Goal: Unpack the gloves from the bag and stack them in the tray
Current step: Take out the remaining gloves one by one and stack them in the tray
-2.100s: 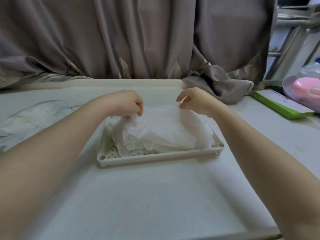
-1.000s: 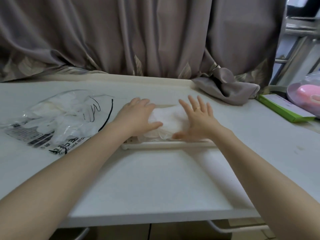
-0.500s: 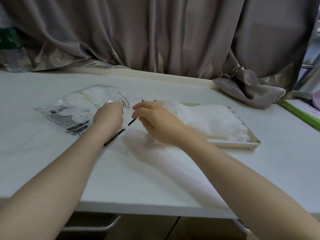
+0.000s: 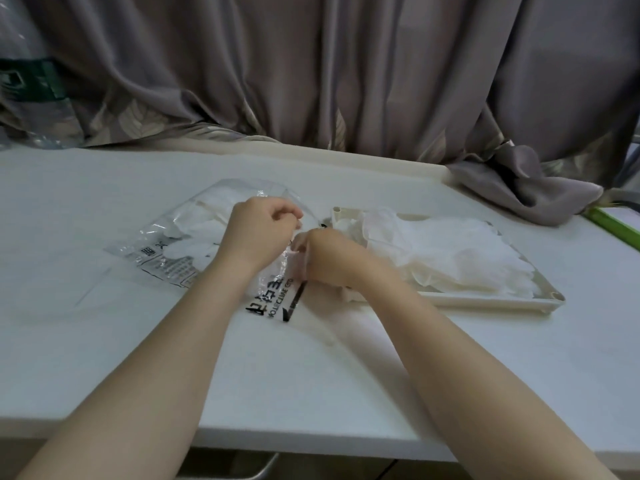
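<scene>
On the white tabletop, a clear bag (contents blurred) lies under the left hand, fingers curled pinching its film; right hand grips the bag's mouth; gloves heaped in tray.

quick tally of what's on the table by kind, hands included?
Hands: 2, left hand and right hand, both at the bag's mouth
Bag: 1
Tray: 1
Glove pile in the tray: 1, single gloves not countable
Green box: 1, partly out of frame
Total: 6
</scene>
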